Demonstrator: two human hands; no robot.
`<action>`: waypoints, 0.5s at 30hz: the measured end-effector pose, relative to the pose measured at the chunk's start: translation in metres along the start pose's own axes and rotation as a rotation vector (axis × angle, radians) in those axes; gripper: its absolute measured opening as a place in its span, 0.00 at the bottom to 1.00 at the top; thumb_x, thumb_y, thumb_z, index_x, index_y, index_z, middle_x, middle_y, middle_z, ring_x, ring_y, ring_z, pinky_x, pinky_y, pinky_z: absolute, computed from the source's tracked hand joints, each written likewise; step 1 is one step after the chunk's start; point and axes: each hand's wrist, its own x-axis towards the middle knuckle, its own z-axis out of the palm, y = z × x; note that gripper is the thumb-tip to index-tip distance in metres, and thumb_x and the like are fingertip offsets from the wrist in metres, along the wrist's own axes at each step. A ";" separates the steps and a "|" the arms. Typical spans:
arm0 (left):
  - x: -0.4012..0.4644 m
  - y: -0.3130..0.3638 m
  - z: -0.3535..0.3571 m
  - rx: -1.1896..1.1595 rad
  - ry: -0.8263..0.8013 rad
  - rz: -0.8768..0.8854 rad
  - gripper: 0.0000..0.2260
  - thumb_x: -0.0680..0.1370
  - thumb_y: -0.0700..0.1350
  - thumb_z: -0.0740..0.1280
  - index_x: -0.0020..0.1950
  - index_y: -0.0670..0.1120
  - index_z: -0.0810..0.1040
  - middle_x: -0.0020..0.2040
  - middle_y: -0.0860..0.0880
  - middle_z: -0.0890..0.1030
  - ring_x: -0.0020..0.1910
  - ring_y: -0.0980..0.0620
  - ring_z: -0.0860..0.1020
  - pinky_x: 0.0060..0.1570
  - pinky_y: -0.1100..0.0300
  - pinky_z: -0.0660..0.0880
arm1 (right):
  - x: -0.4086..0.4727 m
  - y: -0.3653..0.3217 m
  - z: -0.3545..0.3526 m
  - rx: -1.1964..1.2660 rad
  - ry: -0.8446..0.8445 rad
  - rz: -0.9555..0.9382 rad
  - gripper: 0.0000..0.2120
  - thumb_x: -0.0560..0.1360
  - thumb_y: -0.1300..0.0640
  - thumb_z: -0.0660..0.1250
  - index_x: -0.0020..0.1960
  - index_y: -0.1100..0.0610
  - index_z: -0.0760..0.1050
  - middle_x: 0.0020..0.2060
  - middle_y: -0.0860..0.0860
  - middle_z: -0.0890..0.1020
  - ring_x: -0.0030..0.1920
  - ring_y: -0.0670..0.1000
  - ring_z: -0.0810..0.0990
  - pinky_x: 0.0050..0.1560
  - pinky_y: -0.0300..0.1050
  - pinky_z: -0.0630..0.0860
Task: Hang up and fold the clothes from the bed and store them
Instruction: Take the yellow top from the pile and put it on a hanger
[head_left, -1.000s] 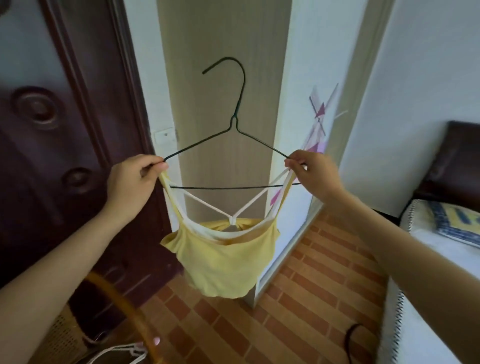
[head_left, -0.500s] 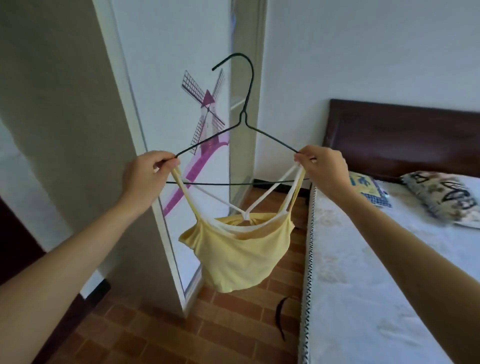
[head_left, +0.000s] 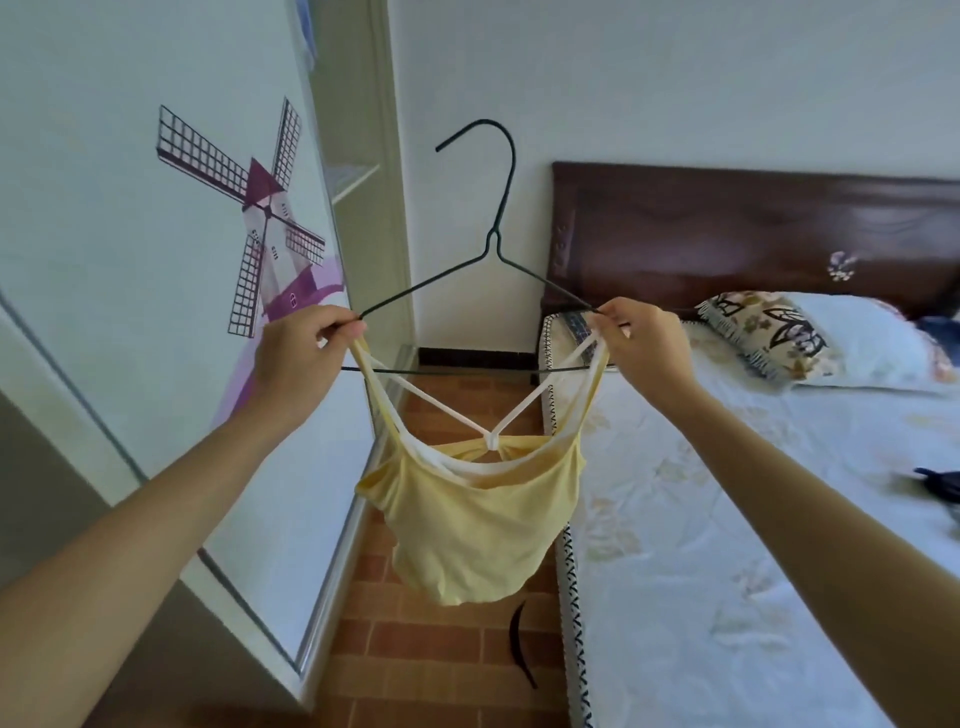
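Hanger (head_left: 498, 249) with yellow top (head_left: 470, 525) spans level between left hand (head_left: 298, 358) and right hand (head_left: 647, 345), each pinching an end, wardrobe (head_left: 156, 260) nearer the left.

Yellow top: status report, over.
Both hands, left and right, pinch straps against wire hanger ends. Yellow top hangs free over floor. Wardrobe door at left, nothing blocking.

A white wardrobe door (head_left: 130, 291) with a purple windmill picture (head_left: 260, 223) stands on the left. Red-brown brick tiles (head_left: 441, 649) cover the floor. On the right sits a bed (head_left: 753, 545) with a dark wooden headboard (head_left: 753, 234) and patterned pillow (head_left: 810, 338) against a plain white wall (head_left: 675, 78).
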 end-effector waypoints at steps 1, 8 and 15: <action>0.014 -0.009 0.008 -0.017 0.001 -0.007 0.08 0.78 0.43 0.69 0.53 0.41 0.84 0.43 0.52 0.81 0.41 0.53 0.76 0.42 0.68 0.69 | 0.012 -0.002 0.009 -0.013 0.008 0.014 0.10 0.81 0.53 0.64 0.53 0.56 0.82 0.43 0.50 0.83 0.44 0.50 0.78 0.41 0.43 0.66; 0.114 -0.057 0.052 -0.050 0.027 -0.047 0.10 0.79 0.45 0.68 0.54 0.41 0.84 0.45 0.46 0.84 0.43 0.51 0.76 0.45 0.58 0.71 | 0.101 -0.016 0.061 -0.071 0.071 0.106 0.11 0.81 0.52 0.63 0.55 0.54 0.81 0.46 0.51 0.85 0.48 0.52 0.80 0.41 0.43 0.67; 0.182 -0.085 0.093 -0.079 -0.005 0.023 0.09 0.79 0.44 0.68 0.52 0.40 0.84 0.44 0.43 0.84 0.43 0.46 0.79 0.46 0.51 0.76 | 0.156 -0.002 0.092 -0.103 0.082 0.145 0.11 0.81 0.51 0.62 0.54 0.54 0.81 0.46 0.51 0.85 0.44 0.54 0.81 0.40 0.44 0.70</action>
